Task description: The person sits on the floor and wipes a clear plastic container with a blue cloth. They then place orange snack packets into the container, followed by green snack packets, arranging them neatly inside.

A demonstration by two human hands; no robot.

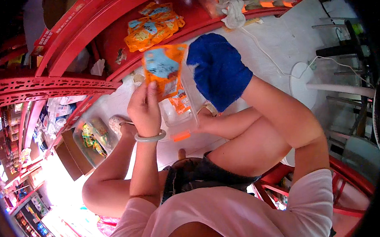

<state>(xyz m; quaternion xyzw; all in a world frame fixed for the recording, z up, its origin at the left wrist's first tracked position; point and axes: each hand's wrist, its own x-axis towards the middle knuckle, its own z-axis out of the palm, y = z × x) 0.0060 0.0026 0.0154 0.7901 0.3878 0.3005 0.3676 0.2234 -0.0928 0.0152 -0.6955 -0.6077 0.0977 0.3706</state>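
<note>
My left hand [146, 107], with a pale bangle at the wrist, pinches an orange snack packet [162, 69] with a blue panel by its lower edge. A blue cloth or mitt [218, 69] covers my right hand completely, so its fingers are hidden; my right forearm [278, 111] comes out of it. The cloth is just right of the packet, and I cannot tell whether they touch. Below both, between my legs, is a clear plastic bin [180, 126] with an orange tab. At least one orange packet [180, 101] lies in it.
A pile of similar orange packets [154, 26] lies on the red metal shelf [110, 42] ahead. A greyish cloth [233, 11] hangs over its edge. To the right, a white cable [263, 51] crosses the floor near a round white base [303, 85]. A cardboard box [72, 153] stands left.
</note>
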